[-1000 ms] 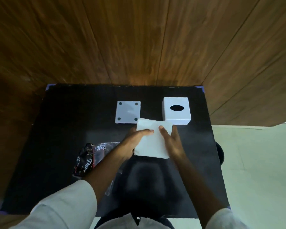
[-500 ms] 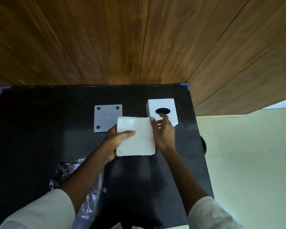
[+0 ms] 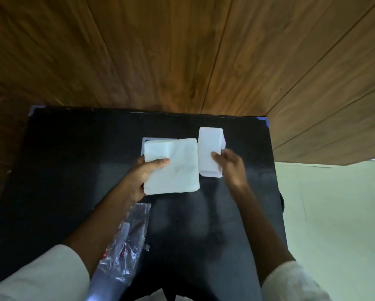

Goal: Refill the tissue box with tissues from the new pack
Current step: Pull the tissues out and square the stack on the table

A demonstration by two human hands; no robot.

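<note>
— What did you have on screen?

— Wood panelling (image 3: pixel 160 51) filled the top of my feed, with a black table (image 3: pixel 73 170) pushed against it and pale floor (image 3: pixel 334 213) off to the right.

— And the hands?

— My left hand (image 3: pixel 139 179) gripped the stack of tissues (image 3: pixel 171 166), thumb on top and the other fingers hidden beneath. That stack covered most of the white base plate (image 3: pixel 144 141); only its far left corner showed.

— The box?

— I saw the tissue box (image 3: pixel 209 148) tipped onto its side just right of the stack, a plain face toward the camera. My right hand (image 3: pixel 232 168) was closed on its near right edge, fingertips (image 3: pixel 214 156) pressed on the face. It was blurred, so I couldn't tell whether the box touched the table.

— The pack?

— The clear plastic wrapper (image 3: pixel 125 246) lay crumpled at the near edge, beside my left forearm.
</note>
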